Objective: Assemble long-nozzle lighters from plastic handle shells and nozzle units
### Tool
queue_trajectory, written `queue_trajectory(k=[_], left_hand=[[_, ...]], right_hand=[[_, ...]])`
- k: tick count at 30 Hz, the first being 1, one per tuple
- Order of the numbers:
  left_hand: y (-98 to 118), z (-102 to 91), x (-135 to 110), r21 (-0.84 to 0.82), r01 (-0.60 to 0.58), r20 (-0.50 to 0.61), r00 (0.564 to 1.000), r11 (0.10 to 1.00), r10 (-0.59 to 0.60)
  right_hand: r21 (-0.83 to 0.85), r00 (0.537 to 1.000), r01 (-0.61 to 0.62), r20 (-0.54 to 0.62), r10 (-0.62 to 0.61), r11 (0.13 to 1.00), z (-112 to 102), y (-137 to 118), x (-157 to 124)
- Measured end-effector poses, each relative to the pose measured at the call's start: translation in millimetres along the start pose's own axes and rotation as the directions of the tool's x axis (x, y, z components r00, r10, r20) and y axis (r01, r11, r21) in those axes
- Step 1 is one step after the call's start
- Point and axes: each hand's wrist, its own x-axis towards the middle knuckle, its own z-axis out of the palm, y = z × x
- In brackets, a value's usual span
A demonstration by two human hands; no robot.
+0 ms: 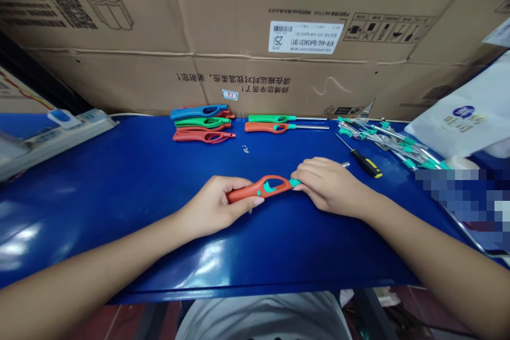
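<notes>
My left hand (217, 204) is closed round the handle end of an orange gas lighter (265, 187) with a teal trigger, held just above the blue table (139, 180). My right hand (324, 183) is closed over the lighter's teal front end, and a short metal tip (346, 164) pokes out past its fingers. A pile of lighter shells in blue, green and red (203, 123) lies at the back. Beside the pile lie two finished lighters with metal rods, one green (279, 118) and one orange (279, 127).
A black and yellow screwdriver (364, 162) lies right of my right hand. Several metal rods with teal ends (382, 138) are heaped at the back right, near a white bag (462, 117). Cardboard boxes (255, 26) wall off the back. A power strip (59, 127) sits at the left.
</notes>
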Motion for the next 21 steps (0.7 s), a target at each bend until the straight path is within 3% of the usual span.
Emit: queue_trajectory(k=[4,8,11,14,21], left_hand=[[0.5,1.0,-6.7,0.257,-0.223,-0.035,0.97,0.94,0.239],[1.4,2.0,-10.3,0.393,-0.326,-0.02,0.932,0.86,0.363],[1.2,1.4,-9.4,0.473,-0.348,-0.03,0.912,0.809,0.41],[0.6,-2.6,-5.0,0.519,-0.329,-0.065,0.905,0.789,0.42],[-2.3,-14.8,5.7,0.469,-0.266,-0.233,0.883,0.842,0.409]], right_hand=[[0.017,0.999,0.002,0.035,-0.002,1.0,-1.3,-5.4,0.6],[-0.001,0.999,-0.018,0.035,0.018,1.0,-3.3,-8.0,0.9],[0.007,0.998,-0.051,0.026,0.051,0.999,-5.2,-8.0,0.7],[0.085,0.987,-0.16,0.004,0.16,0.983,-7.4,-8.2,0.3],[0.207,0.931,-0.345,-0.051,0.362,0.916,-10.5,0.4,-0.7]])
